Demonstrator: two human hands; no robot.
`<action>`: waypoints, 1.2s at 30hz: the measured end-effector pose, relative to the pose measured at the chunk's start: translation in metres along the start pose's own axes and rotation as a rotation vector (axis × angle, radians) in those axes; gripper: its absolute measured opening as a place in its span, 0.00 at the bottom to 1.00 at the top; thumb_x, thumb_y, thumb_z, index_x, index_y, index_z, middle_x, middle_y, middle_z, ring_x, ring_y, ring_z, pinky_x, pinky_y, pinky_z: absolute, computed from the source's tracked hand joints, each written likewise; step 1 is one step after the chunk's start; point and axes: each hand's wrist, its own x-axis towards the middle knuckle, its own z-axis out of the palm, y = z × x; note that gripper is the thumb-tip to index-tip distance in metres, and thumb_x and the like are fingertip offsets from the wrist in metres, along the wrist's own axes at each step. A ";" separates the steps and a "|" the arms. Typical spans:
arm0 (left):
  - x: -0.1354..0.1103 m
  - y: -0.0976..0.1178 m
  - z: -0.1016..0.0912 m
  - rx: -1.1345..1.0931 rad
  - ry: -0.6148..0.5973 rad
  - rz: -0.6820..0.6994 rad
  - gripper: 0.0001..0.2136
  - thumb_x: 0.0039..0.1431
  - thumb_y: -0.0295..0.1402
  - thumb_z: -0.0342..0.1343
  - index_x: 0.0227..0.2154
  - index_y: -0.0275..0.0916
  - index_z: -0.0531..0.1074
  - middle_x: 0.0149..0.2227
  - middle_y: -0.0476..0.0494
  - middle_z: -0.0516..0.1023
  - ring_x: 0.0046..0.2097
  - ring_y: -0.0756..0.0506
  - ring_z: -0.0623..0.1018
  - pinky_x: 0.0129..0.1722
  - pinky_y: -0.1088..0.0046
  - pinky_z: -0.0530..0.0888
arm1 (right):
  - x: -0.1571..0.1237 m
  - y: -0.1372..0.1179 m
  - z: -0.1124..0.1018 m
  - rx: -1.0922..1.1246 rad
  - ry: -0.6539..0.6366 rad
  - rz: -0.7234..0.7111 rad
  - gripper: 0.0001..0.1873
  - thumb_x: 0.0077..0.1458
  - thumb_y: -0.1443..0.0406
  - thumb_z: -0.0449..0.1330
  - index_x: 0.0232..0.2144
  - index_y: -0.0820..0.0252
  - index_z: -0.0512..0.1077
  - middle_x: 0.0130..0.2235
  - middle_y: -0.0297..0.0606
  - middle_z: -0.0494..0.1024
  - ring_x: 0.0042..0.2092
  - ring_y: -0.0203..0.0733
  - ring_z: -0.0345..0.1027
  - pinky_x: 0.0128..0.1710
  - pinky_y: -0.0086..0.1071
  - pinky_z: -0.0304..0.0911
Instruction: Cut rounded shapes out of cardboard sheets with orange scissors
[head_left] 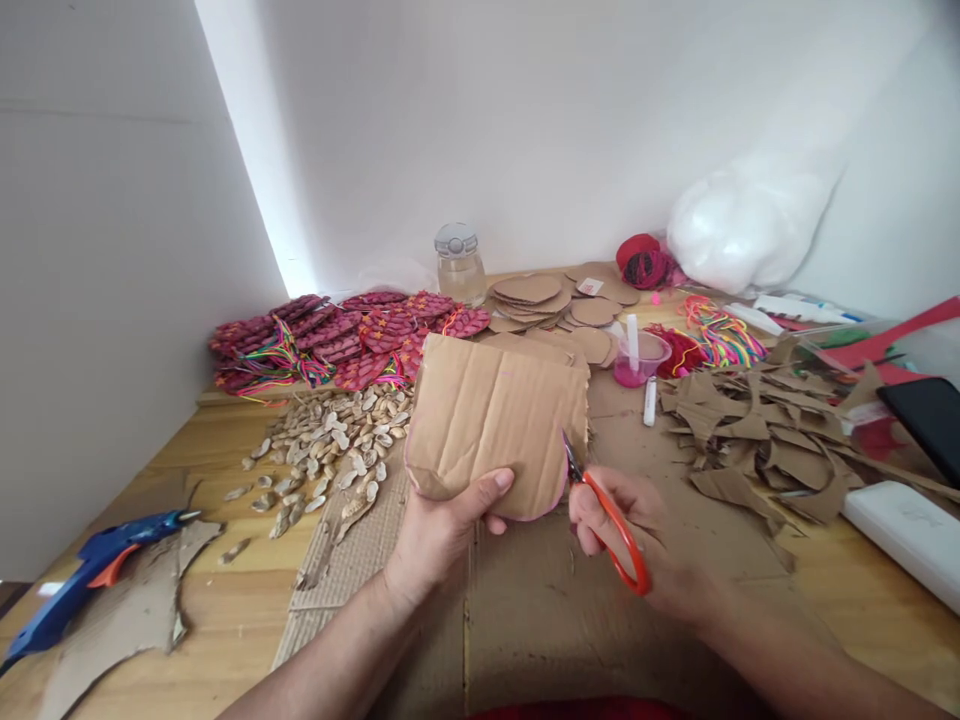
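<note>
Two hands work: left hand clamps the cardboard sheet just above its thumb; right hand, closed on the orange scissors, cuts the sheet's edge beside its knuckles. Outline cutting appears underway; continuing requires rotating the sheet.

Bare wooden table lies open at lower left between the glue gun and peanut shells; cardboard scraps crowd the right.

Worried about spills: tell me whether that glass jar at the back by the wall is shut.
Shut: the jar stands upright with its grey lid seated on top.
</note>
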 end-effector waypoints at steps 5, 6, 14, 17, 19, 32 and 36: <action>-0.002 0.000 0.002 -0.039 -0.014 -0.084 0.27 0.44 0.32 0.73 0.51 0.37 0.76 0.41 0.42 0.83 0.32 0.48 0.80 0.16 0.84 0.71 | 0.001 -0.010 -0.001 -0.043 0.052 0.041 0.31 0.54 0.38 0.57 0.18 0.55 0.56 0.19 0.28 0.60 0.23 0.34 0.51 0.21 0.29 0.48; -0.002 -0.001 0.002 -0.044 -0.008 -0.089 0.28 0.44 0.31 0.73 0.52 0.37 0.75 0.41 0.42 0.83 0.32 0.48 0.80 0.15 0.84 0.70 | 0.001 -0.010 0.000 -0.035 0.057 0.047 0.32 0.53 0.37 0.58 0.18 0.55 0.56 0.19 0.28 0.59 0.22 0.33 0.50 0.21 0.29 0.47; -0.002 -0.002 0.002 -0.067 -0.008 -0.076 0.29 0.45 0.31 0.72 0.52 0.37 0.75 0.40 0.44 0.81 0.30 0.50 0.79 0.15 0.84 0.70 | 0.001 -0.004 0.003 0.084 0.046 0.072 0.31 0.53 0.38 0.58 0.20 0.55 0.58 0.18 0.27 0.61 0.21 0.32 0.50 0.21 0.28 0.47; -0.002 -0.001 0.002 -0.071 -0.026 -0.073 0.28 0.46 0.31 0.72 0.53 0.37 0.74 0.41 0.43 0.81 0.31 0.50 0.79 0.15 0.84 0.70 | 0.001 -0.006 0.003 0.093 0.028 0.060 0.31 0.54 0.37 0.57 0.21 0.57 0.61 0.19 0.28 0.63 0.22 0.33 0.53 0.22 0.29 0.48; -0.002 -0.001 0.001 -0.065 -0.029 -0.076 0.28 0.46 0.31 0.72 0.53 0.37 0.74 0.40 0.44 0.81 0.31 0.50 0.79 0.15 0.84 0.71 | 0.001 -0.007 0.003 0.084 0.028 0.073 0.31 0.53 0.37 0.57 0.21 0.57 0.63 0.18 0.28 0.63 0.21 0.33 0.53 0.22 0.29 0.48; -0.002 -0.003 0.001 -0.064 -0.018 -0.086 0.29 0.45 0.31 0.73 0.52 0.36 0.75 0.41 0.44 0.81 0.30 0.51 0.79 0.15 0.84 0.70 | -0.002 -0.008 0.005 0.083 0.074 0.107 0.30 0.53 0.38 0.58 0.20 0.56 0.60 0.17 0.28 0.62 0.20 0.32 0.51 0.20 0.28 0.49; -0.001 -0.003 0.000 -0.060 -0.013 -0.089 0.27 0.44 0.32 0.73 0.50 0.35 0.76 0.40 0.43 0.81 0.30 0.51 0.79 0.15 0.84 0.70 | -0.001 -0.007 0.004 0.042 0.072 0.106 0.31 0.53 0.38 0.58 0.19 0.55 0.57 0.17 0.28 0.60 0.20 0.32 0.49 0.19 0.28 0.48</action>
